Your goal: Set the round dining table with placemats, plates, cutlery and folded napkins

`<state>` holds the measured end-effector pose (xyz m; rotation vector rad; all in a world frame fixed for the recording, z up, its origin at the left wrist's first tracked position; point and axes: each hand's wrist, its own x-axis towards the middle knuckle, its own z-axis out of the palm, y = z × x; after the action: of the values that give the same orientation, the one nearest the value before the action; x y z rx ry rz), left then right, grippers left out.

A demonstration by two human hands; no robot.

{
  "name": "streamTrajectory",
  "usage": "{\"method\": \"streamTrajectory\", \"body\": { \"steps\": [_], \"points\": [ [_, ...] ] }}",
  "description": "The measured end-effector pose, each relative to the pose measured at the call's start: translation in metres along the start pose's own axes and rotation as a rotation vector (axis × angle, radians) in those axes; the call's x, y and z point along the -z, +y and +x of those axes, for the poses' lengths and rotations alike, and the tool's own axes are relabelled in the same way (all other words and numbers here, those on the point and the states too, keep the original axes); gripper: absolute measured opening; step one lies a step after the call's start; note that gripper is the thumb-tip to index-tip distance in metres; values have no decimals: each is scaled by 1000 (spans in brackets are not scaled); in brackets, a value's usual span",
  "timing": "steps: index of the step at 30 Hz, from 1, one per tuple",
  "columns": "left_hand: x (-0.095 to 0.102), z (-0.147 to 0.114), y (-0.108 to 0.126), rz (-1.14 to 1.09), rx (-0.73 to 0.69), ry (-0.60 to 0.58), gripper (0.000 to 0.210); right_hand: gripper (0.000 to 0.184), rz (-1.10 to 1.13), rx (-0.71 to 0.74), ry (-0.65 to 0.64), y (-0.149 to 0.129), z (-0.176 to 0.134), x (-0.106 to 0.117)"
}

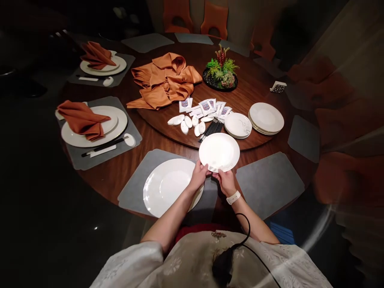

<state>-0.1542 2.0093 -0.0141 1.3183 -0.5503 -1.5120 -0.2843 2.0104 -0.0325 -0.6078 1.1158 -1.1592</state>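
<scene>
Both my hands grip the near rim of a small white plate (219, 151), thumbs on top. My left hand (199, 175) has its left side and my right hand (225, 181) its right side; the fingers underneath are partly hidden. Below and to the left, a large white plate (162, 186) lies on a grey placemat (132, 188), with my left forearm crossing over its right part. Just beyond the held plate are a stack of small plates (238, 125), a taller stack of larger plates (267, 117) and a bundle of dark chopsticks (211, 130).
White spoon rests (184, 127), packets (207, 107), crumpled orange napkins (168, 82) and a plant centrepiece (222, 70) sit on the turntable. At left are two place settings with folded napkins (84, 120). A bare placemat (270, 184) lies at right. Orange chairs (214, 18) stand around the table.
</scene>
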Motion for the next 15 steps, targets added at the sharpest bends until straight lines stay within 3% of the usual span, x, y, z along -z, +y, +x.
{"method": "streamTrajectory", "body": {
  "steps": [2,4,6,9,12,15],
  "points": [
    [31,-11,-3,-10,2,-13,40,40,-68,-123,-66,18,-28,-12],
    [75,-20,-1,50,27,-55,40,45,-120,-188,-95,27,-42,-18],
    [123,-23,5,157,49,-90,41,45,-132,-185,-51,33,-45,-20],
    [182,-16,17,345,122,-130,41,28,-189,-204,7,43,-42,-23],
    [217,-1,20,522,187,-146,42,21,-280,-309,-4,63,-45,-32],
    [234,13,17,763,136,-98,42,24,-314,-376,22,86,-56,-45]
  ]
}}
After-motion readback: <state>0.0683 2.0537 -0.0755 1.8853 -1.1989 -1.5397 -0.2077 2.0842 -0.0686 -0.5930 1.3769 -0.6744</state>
